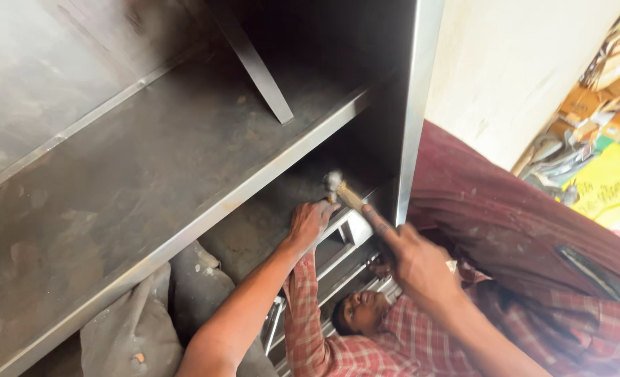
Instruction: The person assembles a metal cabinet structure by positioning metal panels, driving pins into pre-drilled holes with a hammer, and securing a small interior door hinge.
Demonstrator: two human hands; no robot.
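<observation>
1. Two hands of mine work inside a grey sheet-metal cabinet, seen from the single head view. My right hand is closed around the wooden handle of a small steel-headed hammer, forefinger laid along the shaft.
2. My left hand presses flat, fingers spread and gripping nothing, on the edge of the lower metal shelf, just beside the hammer head.
3. Hammer head sits slightly above and to the right of my left fingertips, close under the upper metal shelf, near the cabinet's upright corner post.
4. To strike well, I judge I should use short, controlled taps, keep my left fingers clear of the landing spot, and hold the shelf edge steady.
5. Below, another person in a red checked shirt lies under the cabinet, beside a dark red cloth; I should mind them.
</observation>
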